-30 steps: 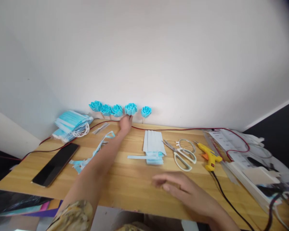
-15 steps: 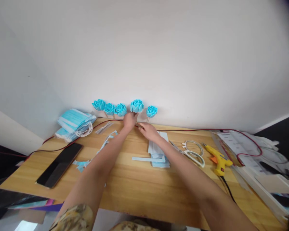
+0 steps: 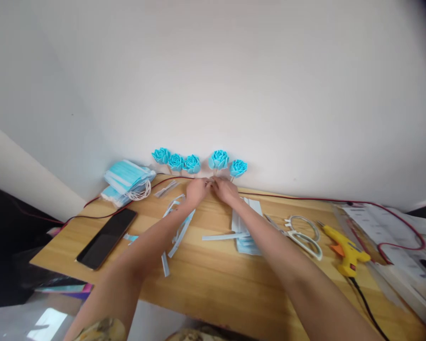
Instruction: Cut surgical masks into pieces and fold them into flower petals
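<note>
Several blue paper roses stand on thin sticks against the white wall at the back of the wooden table (image 3: 213,284). My left hand (image 3: 197,190) and my right hand (image 3: 225,189) meet at the foot of the fourth rose (image 3: 218,159), fingers pinched together around its stick. Three roses (image 3: 176,161) stand to the left of it and one rose (image 3: 237,168) to the right. A red cable (image 3: 291,195) runs along the wall just behind my hands.
A stack of blue face masks (image 3: 128,179) lies at the back left, a black phone (image 3: 106,237) in front of it. Cut mask strips (image 3: 179,225) and folded mask pieces (image 3: 246,227) lie mid-table. White scissors (image 3: 301,232) and a yellow glue gun (image 3: 346,244) are at right.
My right hand came up from the table's front edge to join my left hand at the rose's stick. My head has turned left, shifting everything rightward.
</note>
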`<state>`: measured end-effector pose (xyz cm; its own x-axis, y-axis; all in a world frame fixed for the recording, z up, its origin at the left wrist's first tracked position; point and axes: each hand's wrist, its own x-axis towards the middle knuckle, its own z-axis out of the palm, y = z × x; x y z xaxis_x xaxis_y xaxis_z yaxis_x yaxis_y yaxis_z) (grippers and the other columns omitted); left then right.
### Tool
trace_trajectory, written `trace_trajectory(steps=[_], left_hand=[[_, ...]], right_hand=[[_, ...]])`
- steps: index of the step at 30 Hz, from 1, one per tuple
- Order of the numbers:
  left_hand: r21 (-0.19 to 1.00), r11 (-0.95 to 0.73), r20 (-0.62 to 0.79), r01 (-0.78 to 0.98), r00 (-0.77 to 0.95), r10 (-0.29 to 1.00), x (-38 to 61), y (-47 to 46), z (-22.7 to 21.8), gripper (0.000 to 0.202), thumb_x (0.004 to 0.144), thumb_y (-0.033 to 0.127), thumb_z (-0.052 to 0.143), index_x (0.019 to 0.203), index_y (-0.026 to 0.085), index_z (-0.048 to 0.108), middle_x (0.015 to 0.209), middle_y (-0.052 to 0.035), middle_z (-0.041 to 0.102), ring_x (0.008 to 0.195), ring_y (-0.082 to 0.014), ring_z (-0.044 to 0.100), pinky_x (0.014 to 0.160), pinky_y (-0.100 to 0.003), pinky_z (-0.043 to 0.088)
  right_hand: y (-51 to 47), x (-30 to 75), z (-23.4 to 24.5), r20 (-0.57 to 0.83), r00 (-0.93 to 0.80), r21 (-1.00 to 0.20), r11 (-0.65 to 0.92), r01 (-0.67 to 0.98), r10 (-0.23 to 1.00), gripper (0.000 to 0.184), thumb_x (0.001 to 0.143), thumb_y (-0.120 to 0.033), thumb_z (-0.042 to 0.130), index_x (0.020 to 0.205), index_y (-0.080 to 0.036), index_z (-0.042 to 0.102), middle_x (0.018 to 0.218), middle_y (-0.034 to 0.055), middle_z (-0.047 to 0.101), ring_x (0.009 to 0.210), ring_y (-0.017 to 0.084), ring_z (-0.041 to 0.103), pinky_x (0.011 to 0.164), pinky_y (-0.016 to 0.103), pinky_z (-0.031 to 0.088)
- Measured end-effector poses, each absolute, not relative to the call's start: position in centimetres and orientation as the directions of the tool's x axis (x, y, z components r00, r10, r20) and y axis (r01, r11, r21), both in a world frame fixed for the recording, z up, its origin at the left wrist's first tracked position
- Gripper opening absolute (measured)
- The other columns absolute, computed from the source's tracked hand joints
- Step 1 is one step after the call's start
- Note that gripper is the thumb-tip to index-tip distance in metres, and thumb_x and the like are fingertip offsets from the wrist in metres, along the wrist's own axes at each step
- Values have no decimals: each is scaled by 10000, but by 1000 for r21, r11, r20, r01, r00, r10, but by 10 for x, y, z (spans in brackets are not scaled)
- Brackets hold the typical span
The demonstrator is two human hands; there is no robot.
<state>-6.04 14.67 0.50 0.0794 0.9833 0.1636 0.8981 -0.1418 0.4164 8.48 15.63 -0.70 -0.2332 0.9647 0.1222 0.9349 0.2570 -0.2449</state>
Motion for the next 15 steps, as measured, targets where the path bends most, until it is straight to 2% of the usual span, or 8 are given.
trace_trajectory(steps=[4,10,15], left_hand=[[368,-10,130,930,-41,991,-98,151,3,354,942,294,419,978,165,747,994,-153,739,949,-255,679,826,-315,467],[375,83,120,923,-138,983,-100,176,2,399,940,421,452,1047,161,736,1063,-165,724,990,-258,677,828,-312,478],[387,123,138,914,-189,972,-87,186,-4,397,945,382,441,1062,134,727,1058,-191,717,994,-264,678,799,-309,482]], right_hand=[[157,86,-7,113,-254,-229,274,934,961,444,961,-283,406,1392,-209,488,1354,112,596,1209,266,557,949,345,452],[161,86,-4,79,-260,-197,271,942,962,470,959,-334,405,1405,-205,480,1334,121,615,1198,287,573,907,365,482],[160,87,-2,65,-260,-178,267,947,963,481,949,-333,413,1409,-209,478,1310,129,630,1162,294,600,862,363,497]])
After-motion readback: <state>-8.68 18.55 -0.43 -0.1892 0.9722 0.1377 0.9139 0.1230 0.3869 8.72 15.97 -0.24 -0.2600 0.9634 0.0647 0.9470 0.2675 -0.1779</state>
